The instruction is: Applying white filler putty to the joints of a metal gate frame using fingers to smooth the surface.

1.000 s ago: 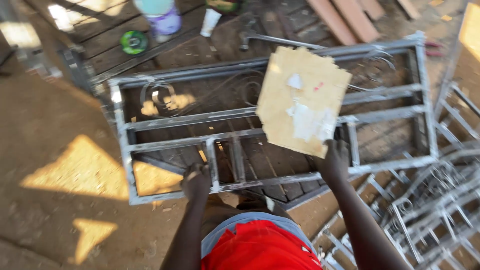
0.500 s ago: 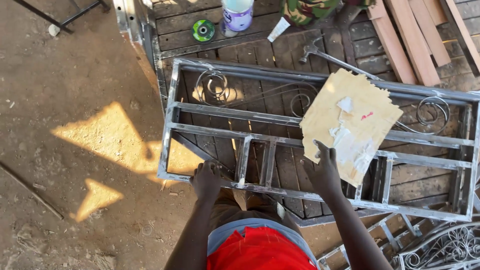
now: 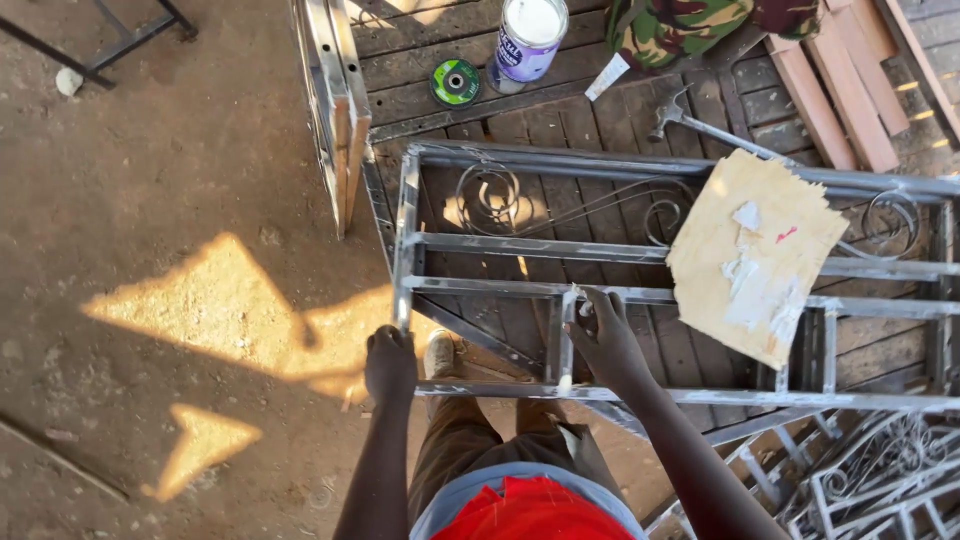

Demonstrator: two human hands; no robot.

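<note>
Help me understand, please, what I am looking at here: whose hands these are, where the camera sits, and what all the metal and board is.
The picture comes from a camera worn on a person's head, looking straight down, so you see their own arms, red shirt and feet. The left hand grips the near corner of a grey metal frame with scroll ornaments, which lies flat over a wooden platform. The right hand rests on a short upright bar of the frame, fingers curled round it; whether it holds a small tool I cannot tell. On the frame lies a ragged board smeared with pale paste. Beyond stand a paint tin, a green grinding disc and a hammer. More scrolled frames are stacked at lower right.
</note>
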